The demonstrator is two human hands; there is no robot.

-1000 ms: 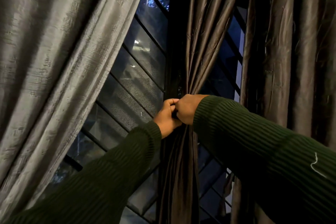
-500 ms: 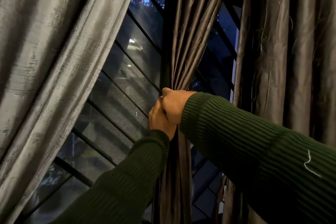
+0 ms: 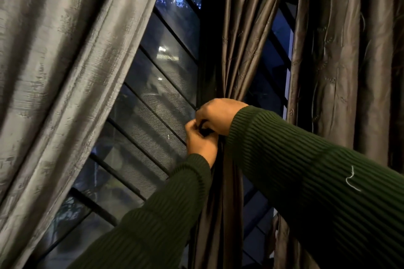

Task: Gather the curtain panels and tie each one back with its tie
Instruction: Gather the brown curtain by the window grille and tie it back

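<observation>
Gathering the brown panel (image 3: 240,50) at the middle of the window (image 3: 157,85), we are holding it bunched into a narrow bundle where its folds come together. Our right hand (image 3: 218,113) is sitting on top, fingers curled around the bunch and a dark strip, likely the tie (image 3: 204,129), though it is too dark for us to be sure. Our left hand (image 3: 200,142) is pressing in just below, touching the right, its fingers curled and pinching at the same strip. Below our hands the panel is hanging straight down in tight folds. We are seeing a grey panel (image 3: 65,72) hanging loose on the left, and more brown curtain (image 3: 349,61) falling ungathered on the right. Both our sleeves (image 3: 306,170) are dark green ribbed knit.
</observation>
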